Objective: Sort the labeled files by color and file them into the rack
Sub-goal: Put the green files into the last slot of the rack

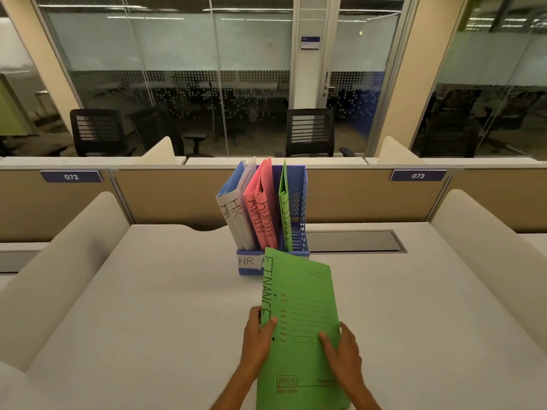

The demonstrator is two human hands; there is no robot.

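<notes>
1. Both hands grasp a green card folder lettered FINANCE (302,315): the left hand (257,338) pinches its left edge and the right hand (343,353) its right edge.
2. The folder is held low over the white desk (148,291), just in front of the blue plastic file rack (300,202).
3. The rack holds blue-white HR files (233,211), pink ADMIN files (263,208) and one green file (284,208).
4. This seems to be the filing step for green. Next, the folder needs tipping upright and sliding in beside the green file.

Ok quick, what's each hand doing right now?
Left hand: holding the green folder by its left edge.
Right hand: holding the same folder by its right edge.
</notes>
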